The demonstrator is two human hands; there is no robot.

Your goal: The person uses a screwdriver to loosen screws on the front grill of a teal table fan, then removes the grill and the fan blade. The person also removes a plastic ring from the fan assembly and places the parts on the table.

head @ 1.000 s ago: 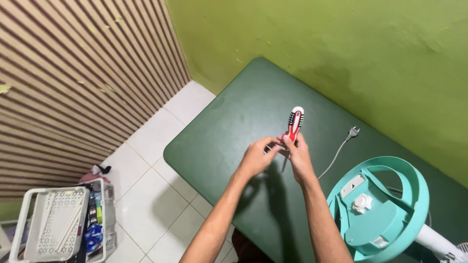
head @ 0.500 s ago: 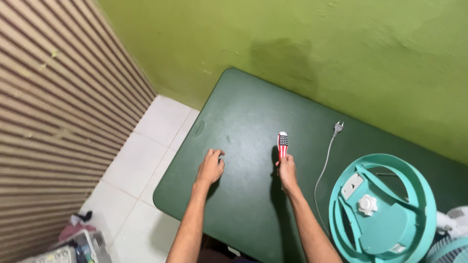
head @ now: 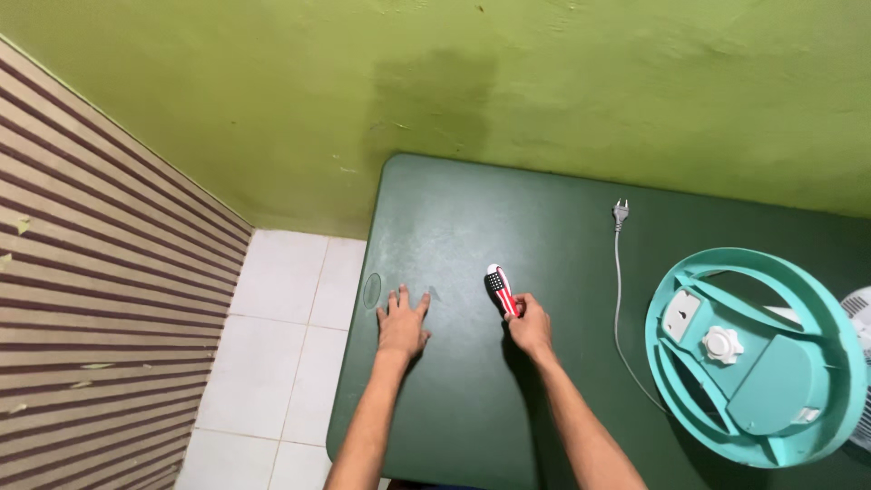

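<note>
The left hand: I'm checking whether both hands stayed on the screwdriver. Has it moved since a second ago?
Yes. The left hand has left the red screwdriver held by the right hand and now lies flat near the green table's left edge.

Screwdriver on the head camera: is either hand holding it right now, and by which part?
The right hand holds the screwdriver by the lower end of its red, white and black handle; the shaft is hidden. The left hand lies flat on the green table, holding nothing.
</note>
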